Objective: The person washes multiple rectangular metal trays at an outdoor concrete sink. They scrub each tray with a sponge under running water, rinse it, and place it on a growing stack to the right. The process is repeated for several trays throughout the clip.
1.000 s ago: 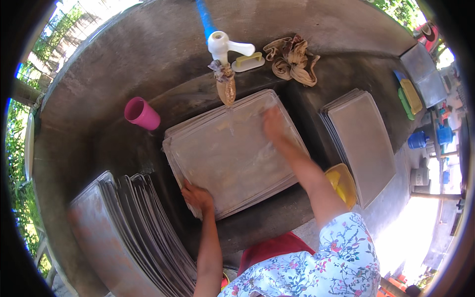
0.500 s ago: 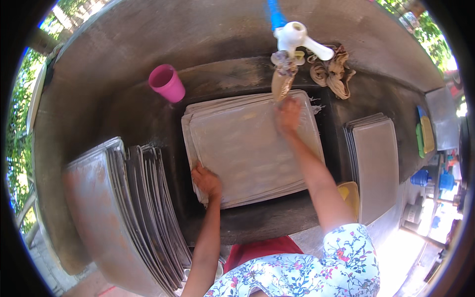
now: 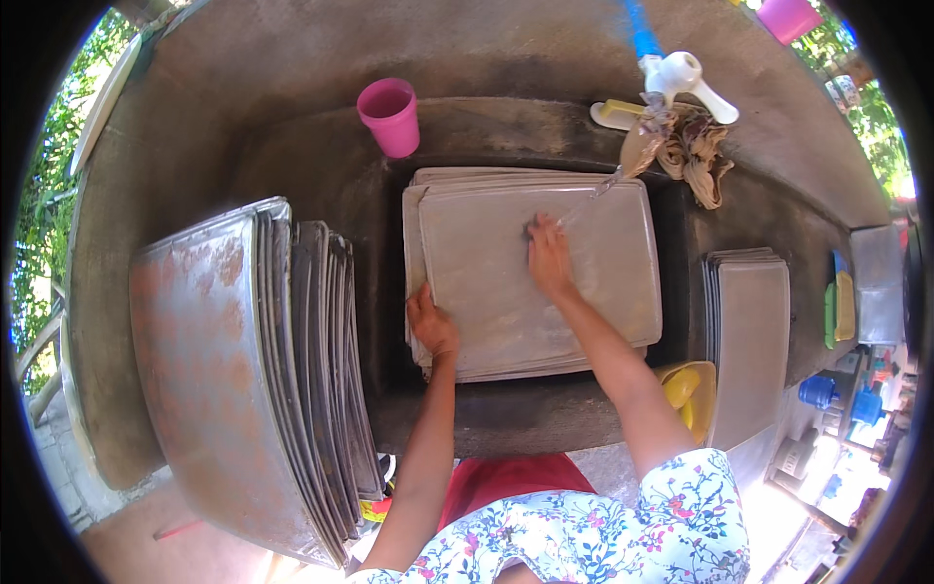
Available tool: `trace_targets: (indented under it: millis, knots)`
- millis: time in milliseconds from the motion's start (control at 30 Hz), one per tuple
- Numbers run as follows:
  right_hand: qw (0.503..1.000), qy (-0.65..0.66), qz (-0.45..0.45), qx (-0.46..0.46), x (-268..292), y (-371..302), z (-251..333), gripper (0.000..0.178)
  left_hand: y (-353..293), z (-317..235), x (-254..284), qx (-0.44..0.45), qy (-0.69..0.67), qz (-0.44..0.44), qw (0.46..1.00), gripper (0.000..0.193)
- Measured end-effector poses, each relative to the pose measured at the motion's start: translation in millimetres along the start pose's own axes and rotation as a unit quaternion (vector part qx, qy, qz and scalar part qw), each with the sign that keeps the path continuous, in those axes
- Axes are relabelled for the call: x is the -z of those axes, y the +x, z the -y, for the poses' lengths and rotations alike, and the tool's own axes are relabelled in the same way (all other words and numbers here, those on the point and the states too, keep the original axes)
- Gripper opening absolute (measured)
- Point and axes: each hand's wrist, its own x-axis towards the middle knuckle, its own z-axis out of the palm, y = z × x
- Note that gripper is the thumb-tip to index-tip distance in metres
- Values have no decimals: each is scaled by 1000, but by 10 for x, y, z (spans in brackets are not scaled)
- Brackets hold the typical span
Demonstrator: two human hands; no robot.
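Inspector: The left hand [image 3: 431, 326] was clamped on the near-left edge of the top tray [image 3: 540, 273], which lay in the concrete sink [image 3: 321, 185].

Clerk: And the right hand [image 3: 550, 258]?

Inspector: It lay flat on the tray, gripping nothing clearly; even pressure beyond the steadying grip was advisable.

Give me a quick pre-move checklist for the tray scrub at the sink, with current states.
1. Left hand steadies the top tray at its left edge: ok.
2. Right hand flat on the tray surface: ok.
3. Scrubber under the right hand: cannot tell.
4. Water from the tap reaches the tray: ok.
5. Pink cup clear of the tray stack: ok.
6. Leaning trays at left are stable: cannot tell.
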Motion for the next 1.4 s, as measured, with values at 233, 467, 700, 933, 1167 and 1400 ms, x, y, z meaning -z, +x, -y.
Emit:
trace_targets:
  millis: [233, 467, 700, 933, 1167, 1400]
  knots:
    - [974, 107, 14, 197, -151, 303, 957, 23, 1, 6, 5, -15, -18, -12, 1000, 39]
    - [988, -9, 81, 132, 472, -453, 223, 30, 41, -50, 27, -26, -32, -24, 999, 30]
    - [957, 160, 43, 239, 299, -783, 555, 29, 54, 49, -13, -44, -40, -20, 998, 25]
    - [991, 71, -18, 116, 576, -687, 508, 22, 618, 298, 62, 56, -76, 199, 975, 21]
    - [896, 258, 78, 353, 525, -928, 970, 21, 643, 62, 163, 73, 10, 220, 973, 28]
    - [923, 238, 80, 292, 486, -890, 884, 18, 885, -169, 113, 61, 50, 197, 977, 23]
